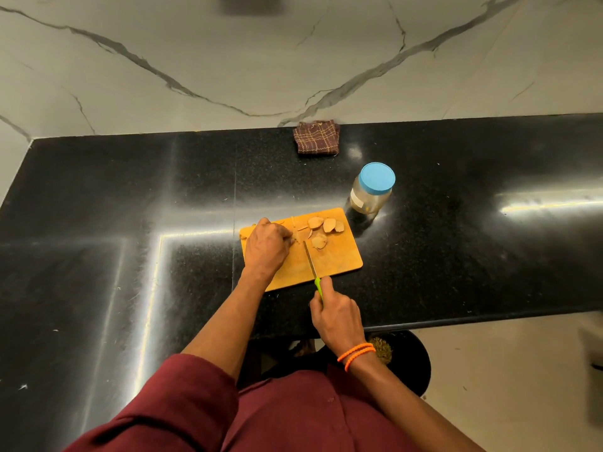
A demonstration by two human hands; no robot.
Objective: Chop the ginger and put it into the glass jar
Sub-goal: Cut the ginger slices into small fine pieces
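A wooden cutting board (339, 262) lies on the black counter. Several ginger slices (326, 225) lie at its far side. My left hand (266, 247) holds a piece of ginger (298, 237) down on the board, fingers curled over it. My right hand (337, 316) grips the green handle of a knife (310, 259), whose blade rests on the board just right of my left fingers. Beyond the board's right corner stands a glass jar (370, 197), upright, with a blue lid on it.
A folded brown checked cloth (316, 137) lies at the back of the black counter (130, 207) against the marble wall. The counter's front edge runs right of my right hand; below it stands a black round bin (411, 360).
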